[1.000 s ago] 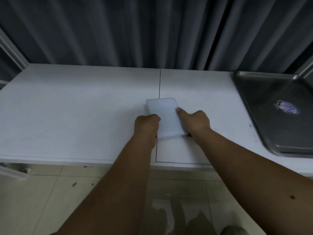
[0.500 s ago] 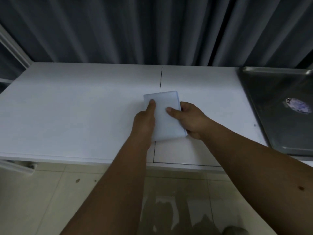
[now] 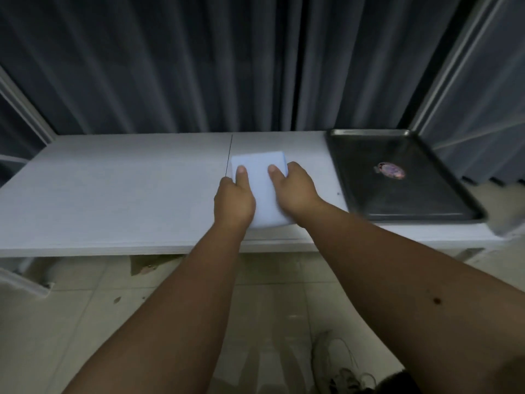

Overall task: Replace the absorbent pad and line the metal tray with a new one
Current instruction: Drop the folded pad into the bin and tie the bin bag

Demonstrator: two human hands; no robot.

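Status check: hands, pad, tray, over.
Both hands, left and right, grip the folded pad on the white table. Metal tray at right, unlined, sticker showing. Path looks open.

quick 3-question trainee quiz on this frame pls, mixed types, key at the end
1. True or false: the metal tray already has a pad lining it.
2. What do the left hand and right hand hold? A) a folded pale blue pad B) a sponge C) the tray
3. Fill in: the tray sits on the white table to the ___ of the pad.

Key: 1 false, the tray is bare apart from a round sticker; 2 A, gripped at each side with thumbs on top; 3 right.
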